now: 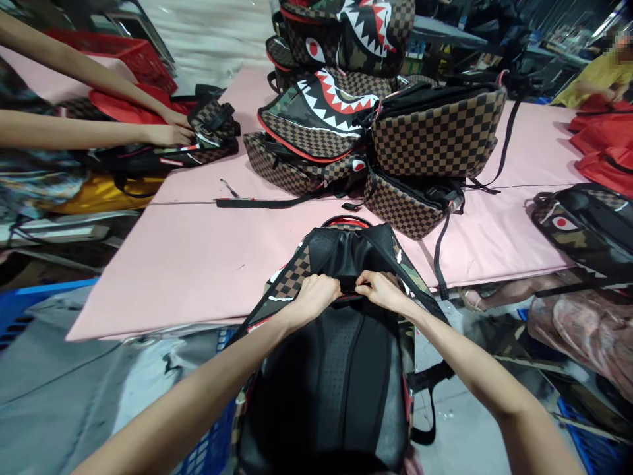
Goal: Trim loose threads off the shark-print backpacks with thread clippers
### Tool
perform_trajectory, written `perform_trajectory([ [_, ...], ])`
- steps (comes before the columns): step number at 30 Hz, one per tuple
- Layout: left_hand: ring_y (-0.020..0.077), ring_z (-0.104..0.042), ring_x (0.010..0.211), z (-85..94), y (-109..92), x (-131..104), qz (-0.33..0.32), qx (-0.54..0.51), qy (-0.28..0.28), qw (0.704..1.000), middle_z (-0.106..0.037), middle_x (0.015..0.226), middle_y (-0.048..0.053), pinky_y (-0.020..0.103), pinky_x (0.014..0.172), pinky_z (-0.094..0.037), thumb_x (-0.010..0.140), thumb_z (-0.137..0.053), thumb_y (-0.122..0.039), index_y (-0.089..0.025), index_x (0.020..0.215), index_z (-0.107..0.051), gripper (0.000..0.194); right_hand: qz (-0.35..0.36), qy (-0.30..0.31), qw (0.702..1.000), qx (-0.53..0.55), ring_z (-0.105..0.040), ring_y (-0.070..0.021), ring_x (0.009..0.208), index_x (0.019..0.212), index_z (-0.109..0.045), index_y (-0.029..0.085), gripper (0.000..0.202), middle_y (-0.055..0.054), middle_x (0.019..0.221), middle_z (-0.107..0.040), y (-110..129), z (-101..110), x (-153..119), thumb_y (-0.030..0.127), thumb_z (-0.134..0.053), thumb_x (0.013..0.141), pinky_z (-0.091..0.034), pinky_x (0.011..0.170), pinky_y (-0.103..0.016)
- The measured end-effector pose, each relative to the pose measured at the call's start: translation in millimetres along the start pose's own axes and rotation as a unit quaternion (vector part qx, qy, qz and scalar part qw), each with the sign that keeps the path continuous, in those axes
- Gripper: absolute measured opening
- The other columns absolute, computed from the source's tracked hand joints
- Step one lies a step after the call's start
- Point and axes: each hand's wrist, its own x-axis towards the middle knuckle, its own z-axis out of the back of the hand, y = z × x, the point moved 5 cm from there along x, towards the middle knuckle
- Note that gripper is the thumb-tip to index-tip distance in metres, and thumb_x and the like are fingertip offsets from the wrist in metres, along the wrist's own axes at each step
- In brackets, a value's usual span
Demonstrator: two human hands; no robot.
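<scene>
A backpack [336, 382] with a black padded back panel and brown-and-black checks lies in front of me, its top resting on the edge of the pink table. My left hand [316, 293] is closed on the black strip at the backpack's upper edge. Close beside it, my right hand [380, 290] pinches the same strip from the other side. A narrow gap with dark fabric shows between the two hands. Black shoulder straps run down on both sides, and a loose webbing strap [428, 409] hangs at the right. The fingertips are partly hidden by the fabric.
Checked backpacks with shark-mouth prints [336, 112] are piled on the pink table [192, 264]. At the left, another person's hands [171, 132] work on a bag. A further backpack [583, 224] lies at the right edge, near red fabric [606, 145]. Blue crates [208, 429] stand below.
</scene>
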Motion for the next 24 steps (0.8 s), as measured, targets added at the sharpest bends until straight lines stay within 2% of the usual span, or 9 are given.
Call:
perform_trajectory([
  [5, 0.027, -0.066, 0.084, -4.6, -2, -2, 0.051, 0.002, -0.034, 0.998, -0.069, 0.085, 0.016, 0.034, 0.073, -0.044, 0.089, -0.035, -0.023, -0.013, 0.093, -0.063, 0.031, -0.034, -0.011, 0.999, 0.014, -0.064, -0.0179, 0.083, 0.094, -0.064, 0.021, 0.017, -0.002, 0.088, -0.07, -8, -1, -2, 0.028, -0.053, 0.084, -0.039, 0.067, -0.024],
  [10, 0.0272, -0.066, 0.083, -3.9, 9, -1, 0.142, -0.032, -0.093, 0.985, -0.068, 0.086, 0.015, 0.032, 0.067, -0.044, 0.093, -0.027, -0.029, -0.013, 0.098, -0.059, 0.036, -0.042, -0.004, 0.999, 0.014, -0.064, -0.0181, 0.085, 0.092, -0.064, 0.022, 0.016, -0.001, 0.087, -0.07, -9, -4, -1, 0.029, -0.053, 0.084, -0.039, 0.066, -0.024],
  [15, 0.023, -0.067, 0.078, -2.2, 13, -8, 0.146, -0.073, -0.11, 0.98, -0.069, 0.083, 0.009, 0.028, 0.065, -0.042, 0.092, -0.033, -0.028, -0.016, 0.091, -0.058, 0.028, -0.041, 0.019, 0.999, 0.011, -0.064, -0.0168, 0.08, 0.085, -0.066, 0.023, 0.015, 0.0, 0.081, -0.07, 1, -4, 4, 0.031, -0.053, 0.083, -0.038, 0.065, -0.024],
  [24, 0.0229, -0.066, 0.078, 0.0, 19, -15, 0.151, -0.082, -0.122, 0.978, -0.069, 0.081, 0.007, 0.028, 0.066, -0.041, 0.092, -0.034, -0.029, -0.017, 0.089, -0.057, 0.025, 0.002, 0.062, 0.997, -0.051, -0.065, -0.0201, 0.084, 0.087, -0.069, 0.023, 0.022, -0.004, 0.083, -0.071, 18, -17, 24, 0.037, -0.051, 0.084, -0.04, 0.064, -0.025],
])
